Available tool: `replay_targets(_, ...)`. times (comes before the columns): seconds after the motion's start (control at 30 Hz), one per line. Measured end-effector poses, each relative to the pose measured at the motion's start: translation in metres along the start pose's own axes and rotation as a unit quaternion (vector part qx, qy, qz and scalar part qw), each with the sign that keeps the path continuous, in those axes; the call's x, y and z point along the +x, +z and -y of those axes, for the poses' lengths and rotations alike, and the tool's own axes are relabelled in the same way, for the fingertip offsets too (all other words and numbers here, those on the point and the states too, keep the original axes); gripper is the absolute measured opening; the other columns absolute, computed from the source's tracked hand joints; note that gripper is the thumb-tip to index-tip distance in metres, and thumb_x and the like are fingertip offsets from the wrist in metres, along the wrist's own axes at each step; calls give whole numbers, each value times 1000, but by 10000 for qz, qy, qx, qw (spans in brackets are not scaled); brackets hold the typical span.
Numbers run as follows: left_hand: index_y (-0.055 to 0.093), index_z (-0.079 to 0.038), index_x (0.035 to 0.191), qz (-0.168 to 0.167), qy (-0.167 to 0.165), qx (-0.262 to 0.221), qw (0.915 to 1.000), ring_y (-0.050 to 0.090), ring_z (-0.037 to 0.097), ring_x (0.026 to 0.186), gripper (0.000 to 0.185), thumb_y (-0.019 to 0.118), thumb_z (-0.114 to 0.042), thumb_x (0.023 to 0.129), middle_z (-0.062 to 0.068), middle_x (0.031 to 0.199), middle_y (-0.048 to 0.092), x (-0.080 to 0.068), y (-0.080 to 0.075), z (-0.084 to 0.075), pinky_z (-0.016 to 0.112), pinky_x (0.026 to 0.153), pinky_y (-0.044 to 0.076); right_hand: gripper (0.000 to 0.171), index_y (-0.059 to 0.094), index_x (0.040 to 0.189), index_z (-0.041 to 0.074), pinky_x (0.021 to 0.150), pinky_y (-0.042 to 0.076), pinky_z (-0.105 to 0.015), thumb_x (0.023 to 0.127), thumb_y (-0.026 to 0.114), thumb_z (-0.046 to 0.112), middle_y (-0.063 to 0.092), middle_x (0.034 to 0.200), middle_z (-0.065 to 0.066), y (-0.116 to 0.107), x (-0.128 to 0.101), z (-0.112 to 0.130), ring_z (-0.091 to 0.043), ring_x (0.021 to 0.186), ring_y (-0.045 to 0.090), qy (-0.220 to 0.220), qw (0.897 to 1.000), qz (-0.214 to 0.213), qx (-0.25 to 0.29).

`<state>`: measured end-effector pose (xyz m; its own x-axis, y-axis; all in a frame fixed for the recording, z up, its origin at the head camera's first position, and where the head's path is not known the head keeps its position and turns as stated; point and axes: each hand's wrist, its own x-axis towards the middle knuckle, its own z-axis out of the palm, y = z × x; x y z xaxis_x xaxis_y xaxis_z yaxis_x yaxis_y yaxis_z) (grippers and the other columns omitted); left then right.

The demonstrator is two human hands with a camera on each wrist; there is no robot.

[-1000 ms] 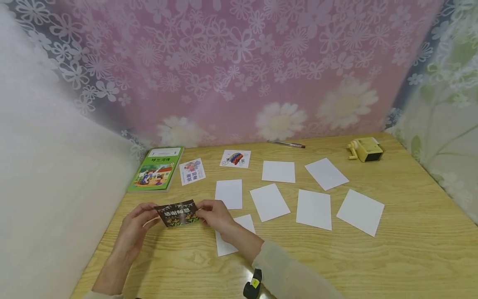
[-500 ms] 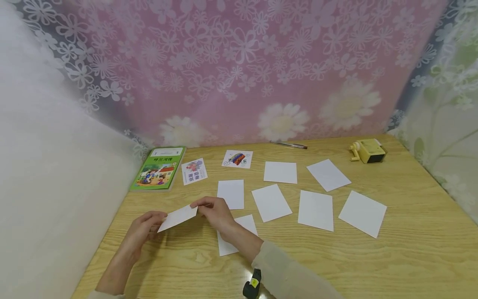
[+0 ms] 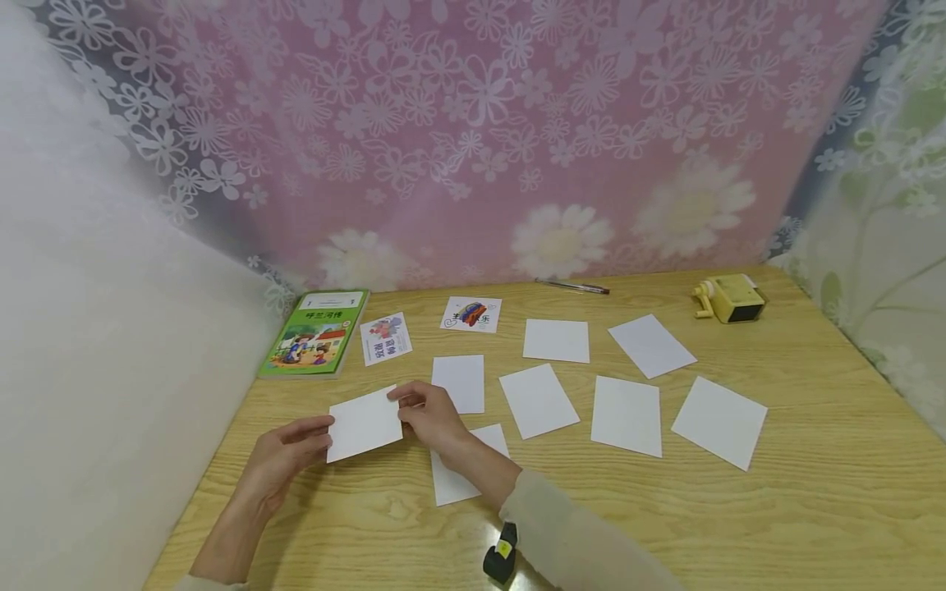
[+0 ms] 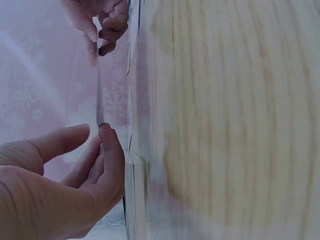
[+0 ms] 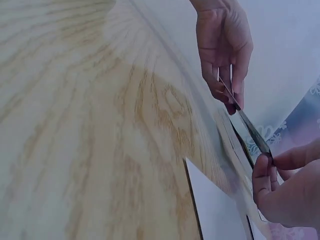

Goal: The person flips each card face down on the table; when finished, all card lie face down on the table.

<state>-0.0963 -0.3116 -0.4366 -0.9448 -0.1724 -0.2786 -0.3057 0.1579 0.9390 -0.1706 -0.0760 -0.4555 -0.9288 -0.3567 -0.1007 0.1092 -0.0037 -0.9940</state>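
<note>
In the head view, a white card (image 3: 365, 424) is held up above the table, its blank side showing. My right hand (image 3: 434, 420) pinches the card's right edge between thumb and fingers. At the opposite edge, the fingertips of my left hand (image 3: 279, 461) hold the card. The left wrist view shows the card (image 4: 100, 102) edge-on, meeting a fingertip, with the left thumb (image 4: 70, 140) slightly off its face. Edge-on again, the card (image 5: 255, 132) spans both hands in the right wrist view. Its printed side is turned away in the head view.
Several blank white cards (image 3: 626, 416) lie face down on the wooden table (image 3: 591, 517), one partly under the right forearm. Two printed cards (image 3: 386, 338) lie near a green book (image 3: 314, 335). A pen (image 3: 572, 286) and a yellow crank sharpener (image 3: 730, 298) are at the back.
The card has turned over between my hands: its dark printed side with yellow flowers showed first, then it tipped, and now its blank white side faces up.
</note>
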Motion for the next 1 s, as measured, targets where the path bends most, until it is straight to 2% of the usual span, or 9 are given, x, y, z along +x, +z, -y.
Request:
replay_targets(0.17, 50, 12, 146, 250, 52, -71, 9996, 71, 16, 108, 49, 63, -13, 105, 20, 141, 60, -1, 0, -2, 29, 98, 58, 29, 71, 114, -2, 66, 53, -23, 89, 61, -14, 64, 100, -12, -4, 7, -1, -13, 77, 58, -156, 9990, -175, -392)
replay_targets(0.37, 46, 14, 147, 468, 104, -32, 9988, 65, 30, 124, 51, 52, -22, 111, 29, 147, 53, -1, 1, -6, 31, 100, 58, 26, 75, 111, -3, 66, 50, -19, 89, 64, -11, 70, 98, -11, -8, 13, 2, -11, 80, 61, -305, 9926, -288, -1136)
replay_targets(0.43, 45, 15, 147, 482, 66, -78, 9988, 64, 32, 126, 51, 48, -23, 112, 30, 147, 53, -1, 2, -6, 32, 100, 58, 25, 76, 112, -2, 71, 53, -22, 90, 66, -7, 72, 100, -10, -9, 14, 3, -13, 86, 64, -280, 9906, -280, -1310)
replay_targets(0.53, 44, 15, 147, 489, -7, -178, 9986, 66, 31, 124, 52, 44, -24, 113, 30, 148, 52, -2, 1, -7, 33, 101, 57, 24, 76, 116, -1, 85, 58, -31, 93, 68, -1, 74, 107, -9, -9, 16, 4, -20, 100, 67, -218, 9893, -219, -1427)
replay_targets(0.63, 43, 17, 147, 540, -26, -295, 9981, 68, 27, 120, 53, 40, -25, 114, 31, 148, 52, -3, -1, -9, 33, 103, 56, 25, 75, 119, 0, 96, 57, -39, 95, 66, 3, 75, 114, -10, -8, 19, 5, -25, 112, 67, -221, 9898, -149, -1403)
replay_targets(0.8, 47, 18, 143, 536, -5, -378, 9978, 70, 25, 115, 51, 38, -22, 114, 28, 138, 61, -5, -4, -11, 35, 103, 57, 27, 75, 121, 3, 100, 55, -40, 98, 63, 9, 75, 117, -7, -7, 20, 8, -24, 117, 65, -97, 9908, -16, -1346)
replay_targets(0.93, 51, 18, 139, 497, -11, -304, 9983, 72, 24, 109, 51, 39, -24, 114, 24, 129, 68, -6, -5, -11, 35, 100, 58, 28, 74, 122, 4, 91, 55, -31, 99, 61, 13, 74, 119, -7, -6, 17, 9, -17, 109, 66, 11, 9912, 138, -1319)
replay_targets(1.0, 52, 18, 139, 470, -75, -236, 9986, 73, 23, 109, 51, 39, -24, 113, 23, 128, 68, -6, -6, -10, 34, 100, 59, 28, 72, 122, 3, 74, 53, -27, 99, 59, 13, 74, 115, -11, -7, 16, 8, -13, 92, 64, 103, 9918, 211, -1259)
